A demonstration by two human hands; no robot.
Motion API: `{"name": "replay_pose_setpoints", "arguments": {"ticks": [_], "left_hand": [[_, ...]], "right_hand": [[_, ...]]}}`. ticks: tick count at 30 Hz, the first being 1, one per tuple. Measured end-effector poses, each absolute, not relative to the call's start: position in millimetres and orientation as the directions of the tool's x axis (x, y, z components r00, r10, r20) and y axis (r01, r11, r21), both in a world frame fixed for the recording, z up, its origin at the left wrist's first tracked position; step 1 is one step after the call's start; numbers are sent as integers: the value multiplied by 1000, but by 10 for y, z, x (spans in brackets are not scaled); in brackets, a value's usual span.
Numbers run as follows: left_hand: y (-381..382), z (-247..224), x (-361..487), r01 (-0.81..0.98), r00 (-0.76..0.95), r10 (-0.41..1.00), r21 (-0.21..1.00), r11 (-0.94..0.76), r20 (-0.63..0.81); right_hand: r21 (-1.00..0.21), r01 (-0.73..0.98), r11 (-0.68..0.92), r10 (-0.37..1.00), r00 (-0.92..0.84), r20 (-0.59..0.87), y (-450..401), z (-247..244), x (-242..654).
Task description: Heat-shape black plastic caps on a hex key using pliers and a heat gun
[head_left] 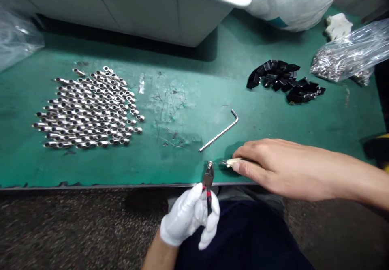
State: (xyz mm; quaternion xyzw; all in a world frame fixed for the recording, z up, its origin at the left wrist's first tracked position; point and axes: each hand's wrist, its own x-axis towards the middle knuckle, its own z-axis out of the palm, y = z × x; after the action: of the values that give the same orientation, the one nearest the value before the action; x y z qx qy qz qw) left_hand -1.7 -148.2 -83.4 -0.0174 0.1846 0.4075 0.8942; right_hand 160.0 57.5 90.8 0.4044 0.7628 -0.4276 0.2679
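Observation:
My left hand [194, 217], in a white glove, is closed around small pliers [208, 181] with red and black handles. A short shiny metal piece [210, 164] sits at the tip of their jaws, over the table's front edge. My bare right hand [270, 162] pinches a slim tool [230, 163] with a cream-coloured part and a metal tip; its kind is not clear, and my fingers hide the rest. That tip points left towards the pliers, a small gap away. Just beyond both hands lies an L-shaped hex key [219, 135].
Many short metal tubes [91, 108] lie in rows on the green table [182, 71] at left. Black angular parts [282, 77] lie at right, near a clear bag of small metal pieces [334, 63]. A white bin [127, 14] and a large plastic bag [291, 2] stand behind.

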Motion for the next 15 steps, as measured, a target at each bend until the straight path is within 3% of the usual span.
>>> {"name": "replay_pose_setpoints", "arguments": {"ticks": [6, 15], "left_hand": [[-1417, -843, -79, -675, 629, 695, 200, 710, -348], [-1372, -813, -121, -625, 674, 656, 210, 752, -341]], "right_hand": [[-424, 840, 339, 365, -532, -764, 624, 904, 1534], [-429, 783, 450, 314, -589, -745, 646, 894, 1488]]}}
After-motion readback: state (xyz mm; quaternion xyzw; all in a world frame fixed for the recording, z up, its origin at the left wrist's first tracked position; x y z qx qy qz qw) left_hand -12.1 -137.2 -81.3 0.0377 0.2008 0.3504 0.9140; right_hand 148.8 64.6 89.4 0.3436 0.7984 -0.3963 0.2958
